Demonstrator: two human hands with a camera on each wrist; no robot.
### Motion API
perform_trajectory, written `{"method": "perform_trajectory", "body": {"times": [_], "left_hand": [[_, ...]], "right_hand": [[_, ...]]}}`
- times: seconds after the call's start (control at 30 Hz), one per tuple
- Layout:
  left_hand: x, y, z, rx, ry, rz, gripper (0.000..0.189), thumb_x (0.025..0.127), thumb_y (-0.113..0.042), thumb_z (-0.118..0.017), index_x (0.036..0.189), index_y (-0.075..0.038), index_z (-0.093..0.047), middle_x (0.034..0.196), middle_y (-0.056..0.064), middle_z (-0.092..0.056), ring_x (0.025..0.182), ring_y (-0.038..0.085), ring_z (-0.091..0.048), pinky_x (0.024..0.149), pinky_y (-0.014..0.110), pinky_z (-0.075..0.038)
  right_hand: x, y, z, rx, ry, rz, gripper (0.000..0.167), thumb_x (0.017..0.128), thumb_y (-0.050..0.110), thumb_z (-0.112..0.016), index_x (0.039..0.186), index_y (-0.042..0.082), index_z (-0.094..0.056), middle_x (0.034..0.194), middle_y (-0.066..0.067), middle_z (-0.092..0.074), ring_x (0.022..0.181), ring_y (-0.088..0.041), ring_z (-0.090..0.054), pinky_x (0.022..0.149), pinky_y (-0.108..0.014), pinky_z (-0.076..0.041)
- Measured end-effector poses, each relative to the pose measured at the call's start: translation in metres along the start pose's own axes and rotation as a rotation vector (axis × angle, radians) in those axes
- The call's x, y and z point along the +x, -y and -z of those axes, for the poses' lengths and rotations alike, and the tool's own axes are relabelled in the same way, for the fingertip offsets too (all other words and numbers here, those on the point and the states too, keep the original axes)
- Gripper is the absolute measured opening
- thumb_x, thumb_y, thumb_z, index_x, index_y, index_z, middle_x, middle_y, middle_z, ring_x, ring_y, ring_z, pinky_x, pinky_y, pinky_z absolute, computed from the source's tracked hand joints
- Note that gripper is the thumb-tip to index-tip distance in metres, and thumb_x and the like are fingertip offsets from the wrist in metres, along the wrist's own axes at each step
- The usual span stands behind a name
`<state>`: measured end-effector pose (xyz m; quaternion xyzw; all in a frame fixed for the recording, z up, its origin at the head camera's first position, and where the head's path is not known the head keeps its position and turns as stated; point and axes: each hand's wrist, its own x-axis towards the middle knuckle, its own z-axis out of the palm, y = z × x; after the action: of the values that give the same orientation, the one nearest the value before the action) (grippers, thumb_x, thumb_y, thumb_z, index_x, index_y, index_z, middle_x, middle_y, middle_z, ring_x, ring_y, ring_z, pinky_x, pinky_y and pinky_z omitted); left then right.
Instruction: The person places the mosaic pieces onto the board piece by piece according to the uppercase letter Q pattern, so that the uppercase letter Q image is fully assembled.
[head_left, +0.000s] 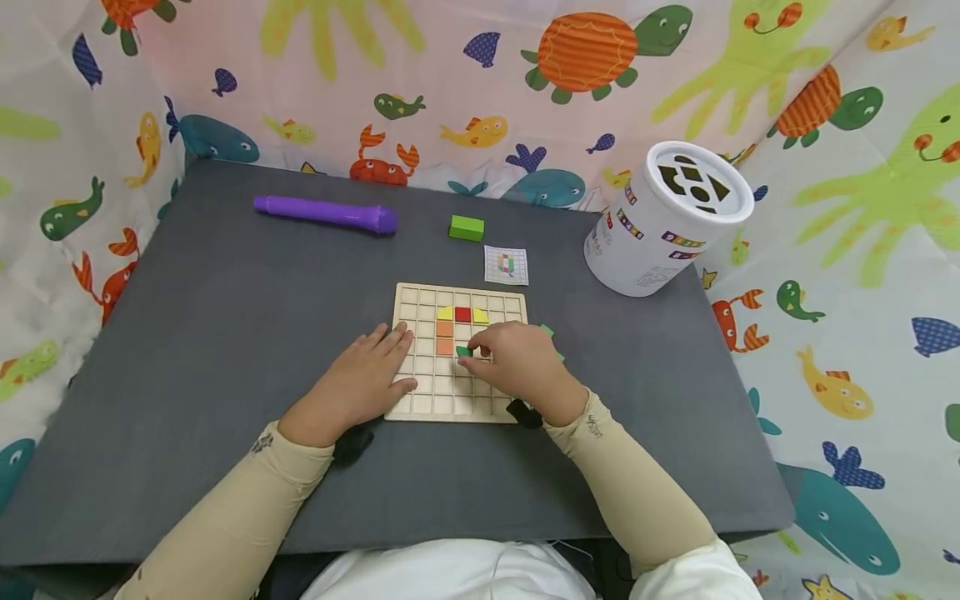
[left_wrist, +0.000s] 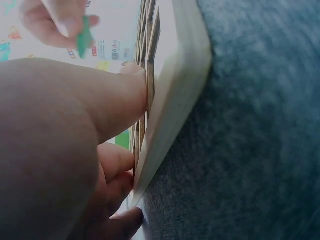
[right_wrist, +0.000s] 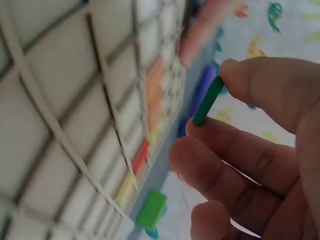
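Note:
My right hand (head_left: 517, 358) pinches a small flat green tile (right_wrist: 209, 101) between thumb and forefinger, held above the middle of a wooden grid board (head_left: 427, 406). With fingers spread, my left hand (head_left: 356, 383) rests on the board's left edge, thumb on the rim in the left wrist view. Set in the board's squares are a red tile (head_left: 462, 314) with a yellow tile (head_left: 445, 313) to its left and another yellow tile (head_left: 481, 316) to its right. Two orange tiles (head_left: 445, 337) run down below the left yellow one. More green tiles (head_left: 547, 330) lie beside the board, partly behind my right hand.
Behind the board lie a small pattern card (head_left: 506, 265) and a green block (head_left: 467, 227). A purple tube (head_left: 325, 213) lies at the back left. At the back right stands a white tub (head_left: 637, 242) with shaped holes in its lid. Printed cloth hangs around the grey table (head_left: 225, 333).

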<state>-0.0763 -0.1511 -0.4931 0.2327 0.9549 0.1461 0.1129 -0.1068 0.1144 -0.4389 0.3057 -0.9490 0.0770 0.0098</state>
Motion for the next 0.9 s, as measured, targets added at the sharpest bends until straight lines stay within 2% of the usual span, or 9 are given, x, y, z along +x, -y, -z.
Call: {"method": "perform_trajectory", "body": {"times": [0.27, 0.4, 0.53, 0.7, 0.9], "left_hand": [[0.001, -0.011, 0.015, 0.041, -0.018, -0.009, 0.080, 0.109, -0.047, -0.060, 0.168, -0.002, -0.029, 0.175, 0.013, -0.021, 0.161, 0.040, -0.017, 0.127, 0.058, -0.020], [0.001, -0.017, 0.021, 0.052, -0.028, -0.018, 0.080, 0.109, -0.046, -0.062, 0.168, -0.003, -0.030, 0.175, 0.014, -0.022, 0.160, 0.040, -0.018, 0.127, 0.058, -0.021], [0.000, -0.020, 0.025, 0.065, -0.030, -0.021, 0.080, 0.108, -0.045, -0.063, 0.167, -0.001, -0.032, 0.175, 0.015, -0.024, 0.160, 0.041, -0.020, 0.127, 0.058, -0.022], [-0.002, -0.018, 0.024, 0.068, -0.011, -0.011, 0.079, 0.108, -0.044, -0.063, 0.166, 0.000, -0.033, 0.174, 0.016, -0.026, 0.159, 0.043, -0.022, 0.126, 0.059, -0.024], [-0.002, -0.006, 0.009, 0.011, 0.010, 0.013, 0.077, 0.109, -0.042, -0.063, 0.165, 0.002, -0.034, 0.173, 0.018, -0.027, 0.159, 0.044, -0.022, 0.126, 0.060, -0.024]], "right_hand": [[0.012, 0.018, -0.005, -0.100, 0.013, 0.061, 0.025, 0.095, 0.046, -0.080, 0.095, 0.021, -0.084, 0.080, 0.009, -0.073, 0.072, -0.012, -0.066, 0.057, -0.032, -0.055], [0.010, 0.019, -0.003, -0.086, -0.017, 0.100, 0.018, 0.093, 0.039, -0.083, 0.096, 0.022, -0.085, 0.083, 0.007, -0.075, 0.072, -0.013, -0.067, 0.057, -0.034, -0.056], [0.009, 0.017, -0.005, -0.056, -0.044, 0.152, 0.014, 0.091, 0.033, -0.087, 0.100, 0.021, -0.087, 0.090, 0.007, -0.077, 0.079, -0.012, -0.071, 0.064, -0.034, -0.059], [0.014, 0.013, -0.015, 0.006, -0.020, 0.154, 0.017, 0.090, 0.032, -0.090, 0.103, 0.022, -0.088, 0.096, 0.007, -0.079, 0.085, -0.013, -0.073, 0.070, -0.033, -0.061], [0.023, 0.014, -0.028, 0.050, 0.080, 0.167, 0.014, 0.094, 0.030, -0.087, 0.106, 0.023, -0.087, 0.099, 0.006, -0.078, 0.088, -0.013, -0.073, 0.073, -0.034, -0.061]]}}
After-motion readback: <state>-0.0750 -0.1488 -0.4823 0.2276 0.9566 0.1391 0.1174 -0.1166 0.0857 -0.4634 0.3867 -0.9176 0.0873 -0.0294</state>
